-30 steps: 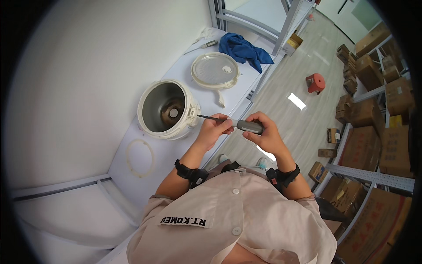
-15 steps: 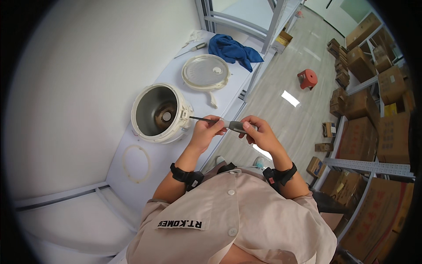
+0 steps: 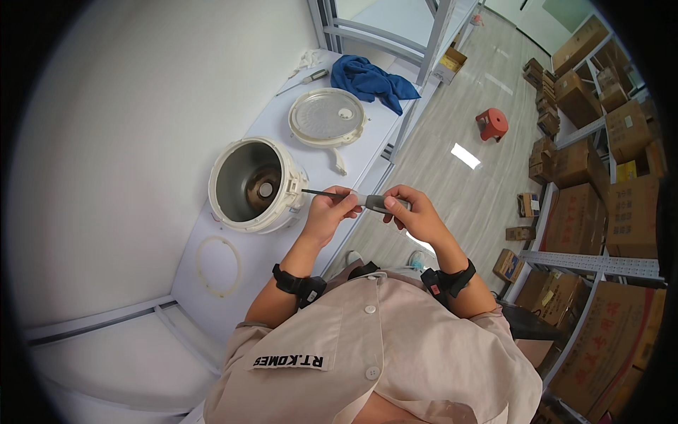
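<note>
A screwdriver [image 3: 378,203] with a grey handle lies level between my hands, its dark shaft pointing left. My right hand [image 3: 412,210] is closed round the handle's end. My left hand [image 3: 329,216] pinches it where the shaft meets the handle. The shaft's tip is at the latch side of a white rice cooker body [image 3: 296,185]; whether it touches cannot be made out. The cooker stands tilted on the table, its open grey inside [image 3: 240,185] showing a round brownish heating plate [image 3: 265,189]. Its detached lid [image 3: 326,119] lies beyond it, with a small white part hanging off toward me.
On the white table [image 3: 212,311] lie a pale ring [image 3: 219,267], a blue cloth [image 3: 367,81], another screwdriver [image 3: 314,76] and crumpled white paper [image 3: 305,62]. A metal frame rises at the far end. On the floor stands a red stool [image 3: 493,124]; shelves with cardboard boxes [image 3: 575,219] line the right.
The view has shifted very slightly, so the table things sit a little further left. Both hands keep their hold on the screwdriver, with almost no movement.
</note>
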A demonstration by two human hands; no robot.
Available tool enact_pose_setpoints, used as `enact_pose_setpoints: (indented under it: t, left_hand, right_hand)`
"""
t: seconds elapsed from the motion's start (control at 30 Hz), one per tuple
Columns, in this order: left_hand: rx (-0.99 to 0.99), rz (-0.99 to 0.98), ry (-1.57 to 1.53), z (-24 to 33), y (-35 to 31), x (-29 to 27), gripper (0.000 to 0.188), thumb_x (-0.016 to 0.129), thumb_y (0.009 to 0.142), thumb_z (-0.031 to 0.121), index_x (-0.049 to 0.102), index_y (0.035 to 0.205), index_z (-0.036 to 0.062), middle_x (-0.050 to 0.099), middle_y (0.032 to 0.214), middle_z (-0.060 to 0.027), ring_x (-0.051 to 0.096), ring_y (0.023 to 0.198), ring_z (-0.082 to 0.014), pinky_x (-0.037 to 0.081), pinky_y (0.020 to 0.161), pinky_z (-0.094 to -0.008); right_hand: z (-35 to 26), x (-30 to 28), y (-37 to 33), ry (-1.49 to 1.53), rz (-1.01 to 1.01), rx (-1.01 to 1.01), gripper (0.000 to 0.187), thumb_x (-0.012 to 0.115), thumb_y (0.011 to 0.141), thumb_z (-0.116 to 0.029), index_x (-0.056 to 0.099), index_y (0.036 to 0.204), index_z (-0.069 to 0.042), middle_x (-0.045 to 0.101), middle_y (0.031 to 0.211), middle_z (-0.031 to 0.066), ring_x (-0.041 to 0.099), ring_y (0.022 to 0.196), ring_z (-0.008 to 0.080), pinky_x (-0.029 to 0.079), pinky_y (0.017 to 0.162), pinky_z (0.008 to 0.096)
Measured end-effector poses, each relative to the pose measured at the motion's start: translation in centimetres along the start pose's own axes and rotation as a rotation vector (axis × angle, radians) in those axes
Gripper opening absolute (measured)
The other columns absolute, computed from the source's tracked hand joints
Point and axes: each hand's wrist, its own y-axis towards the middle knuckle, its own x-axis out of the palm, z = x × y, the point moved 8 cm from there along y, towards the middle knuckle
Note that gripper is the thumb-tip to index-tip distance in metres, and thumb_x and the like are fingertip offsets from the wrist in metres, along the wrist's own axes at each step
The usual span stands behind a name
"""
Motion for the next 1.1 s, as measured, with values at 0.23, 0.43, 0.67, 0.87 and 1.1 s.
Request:
enact_pose_setpoints:
  t: [0.23, 0.43, 0.67, 0.87, 1.1]
  left_hand:
    - [-0.009, -0.009, -0.019, -0.4, 0.3, -0.3, 0.025, 0.074, 0.107, 0.017, 0.066, 0.123, -0.0001, 0.076, 0.107, -0.0098, 0.074, 0.095, -0.0188, 0.058, 0.083, -0.0326]
    - [0.006, -0.007, -0.082, -0.2, 0.2, 0.2, 0.025, 0.073, 0.108, 0.019, 0.066, 0.123, 0.0012, 0.076, 0.106, -0.0094, 0.074, 0.093, -0.0189, 0.058, 0.083, -0.0328]
    - [-0.056, 0.010, -0.067, -1.2, 0.8, -0.2, 0.023, 0.078, 0.104, 0.020, 0.069, 0.114, 0.0010, 0.076, 0.104, -0.0087, 0.075, 0.090, -0.0175, 0.061, 0.080, -0.0297]
    - [0.024, -0.012, -0.095, -0.3, 0.3, 0.3, 0.029, 0.082, 0.099, 0.012, 0.069, 0.121, -0.0008, 0.076, 0.106, -0.0096, 0.074, 0.093, -0.0163, 0.061, 0.085, -0.0299]
    - [0.049, -0.035, -0.134, 0.9, -0.2, 1.4, 0.036, 0.079, 0.099, 0.004, 0.064, 0.131, -0.0010, 0.076, 0.116, -0.0110, 0.072, 0.100, -0.0155, 0.059, 0.090, -0.0301]
  right_hand:
    - [0.4, -0.2, 0.3, -0.011, 0.000, -0.016, 0.037, 0.071, 0.107, -0.041, 0.072, 0.114, -0.004, 0.075, 0.084, 0.0036, 0.059, 0.067, 0.0078, 0.048, 0.061, 0.0262]
    - [-0.4, -0.3, 0.5, -0.077, 0.001, -0.146, 0.027, 0.082, 0.100, -0.026, 0.071, 0.114, -0.005, 0.072, 0.095, 0.0024, 0.063, 0.083, 0.0121, 0.051, 0.075, 0.0294]
    - [-2.5, 0.4, -0.5, -0.253, -0.015, -0.428, 0.038, 0.087, 0.089, -0.004, 0.067, 0.122, -0.007, 0.063, 0.117, 0.0041, 0.062, 0.099, 0.0148, 0.053, 0.085, 0.0327]
    - [-0.6, 0.2, -0.1, 0.076, -0.003, -0.164, 0.032, 0.081, 0.099, -0.017, 0.067, 0.125, -0.005, 0.064, 0.113, 0.0049, 0.063, 0.089, 0.0119, 0.052, 0.079, 0.0298]
    - [1.2, 0.3, 0.3, 0.025, -0.071, 0.099, 0.031, 0.078, 0.103, -0.024, 0.068, 0.124, -0.002, 0.070, 0.107, 0.0045, 0.063, 0.082, 0.0109, 0.052, 0.076, 0.0293]
